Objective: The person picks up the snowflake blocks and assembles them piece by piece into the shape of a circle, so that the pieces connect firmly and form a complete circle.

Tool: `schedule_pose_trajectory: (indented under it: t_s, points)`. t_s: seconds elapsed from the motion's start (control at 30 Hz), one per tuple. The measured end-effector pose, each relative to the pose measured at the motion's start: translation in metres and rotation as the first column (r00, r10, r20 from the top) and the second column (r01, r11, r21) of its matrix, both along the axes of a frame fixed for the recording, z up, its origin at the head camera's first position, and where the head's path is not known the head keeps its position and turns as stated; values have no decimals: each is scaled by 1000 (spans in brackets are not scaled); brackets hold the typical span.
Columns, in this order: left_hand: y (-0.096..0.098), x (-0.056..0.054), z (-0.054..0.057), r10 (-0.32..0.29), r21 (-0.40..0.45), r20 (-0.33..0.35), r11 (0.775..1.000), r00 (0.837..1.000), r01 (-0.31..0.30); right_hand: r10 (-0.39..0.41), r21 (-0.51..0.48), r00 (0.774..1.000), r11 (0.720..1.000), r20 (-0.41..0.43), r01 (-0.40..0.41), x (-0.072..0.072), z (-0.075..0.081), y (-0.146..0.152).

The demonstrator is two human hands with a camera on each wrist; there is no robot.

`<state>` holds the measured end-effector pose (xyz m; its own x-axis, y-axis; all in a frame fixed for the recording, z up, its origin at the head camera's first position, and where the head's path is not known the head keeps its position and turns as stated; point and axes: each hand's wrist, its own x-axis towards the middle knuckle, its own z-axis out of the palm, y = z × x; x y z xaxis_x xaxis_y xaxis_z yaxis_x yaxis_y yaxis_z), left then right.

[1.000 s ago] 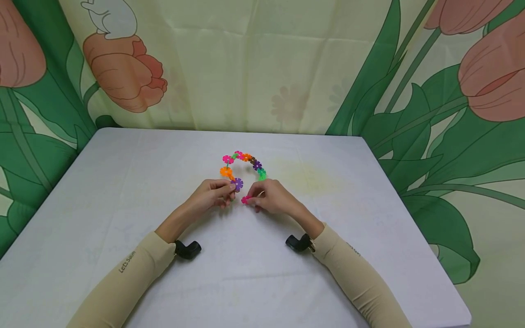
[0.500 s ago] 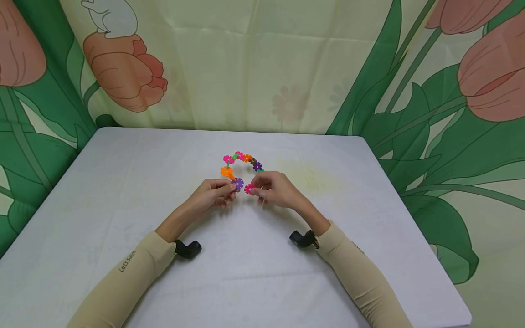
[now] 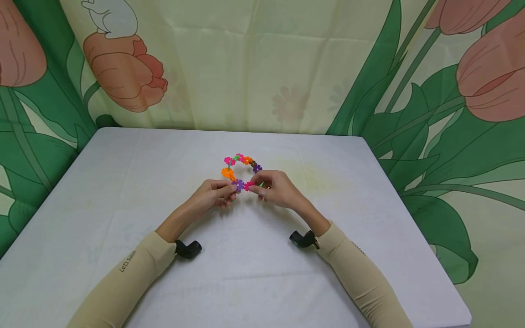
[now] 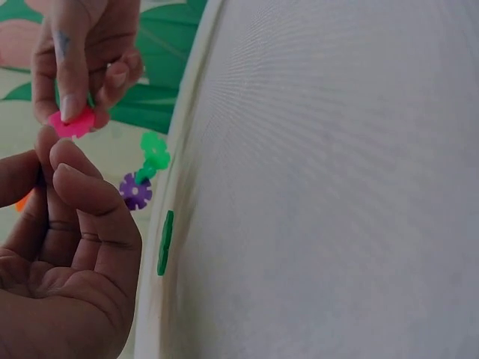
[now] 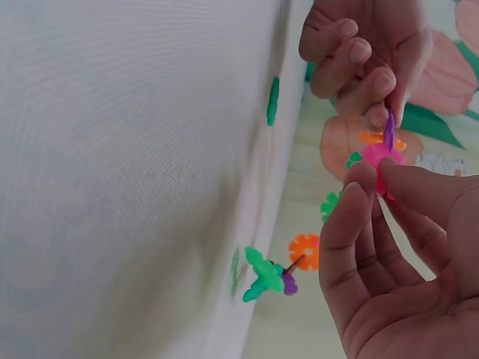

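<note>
My left hand (image 3: 217, 193) pinches a purple notched flower-shaped linking disc (image 3: 239, 185) between thumb and fingertips. In my right hand (image 3: 274, 187) a pink notched linking disc (image 3: 248, 186) is pinched, its edge right at the purple one. Seen from the right wrist, the purple disc stands edge-on against the pink disc (image 5: 383, 157). A curved chain of joined discs, with an orange disc (image 3: 227, 172) and a dark purple disc (image 3: 257, 168), arches behind both hands. Its right end is partly hidden by the right hand; green discs (image 4: 155, 151) of it show in the left wrist view.
A white cloth-covered table (image 3: 229, 282) lies under the hands. Low near its surface, a green disc (image 4: 165, 243) shows edge-on in the left wrist view. Behind the table hangs a curtain (image 3: 254, 68) printed with tulips. Black wrist cameras (image 3: 188, 250) sit at both cuffs.
My right hand has moved up with the pink disc, bringing it from below and apart to the purple disc's edge. The chain has shifted slightly; the left hand stays almost still.
</note>
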<state>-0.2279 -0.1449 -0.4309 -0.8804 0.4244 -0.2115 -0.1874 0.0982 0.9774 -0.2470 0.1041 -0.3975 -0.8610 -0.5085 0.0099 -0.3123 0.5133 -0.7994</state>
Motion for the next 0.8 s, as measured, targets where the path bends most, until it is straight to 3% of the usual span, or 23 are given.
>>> schedule_pose_trajectory:
  t_s: [0.4, 0.8]
  points:
    - [1, 1, 1, 7, 8, -3, 1000, 1000, -7, -14, -106, 1000, 994, -16, 12, -1, -1, 2]
    - [1, 0, 2, 11, 13, 1, 1000, 1000, -11, -38, -162, 995, 987, -90, 23, 1, -2, 0]
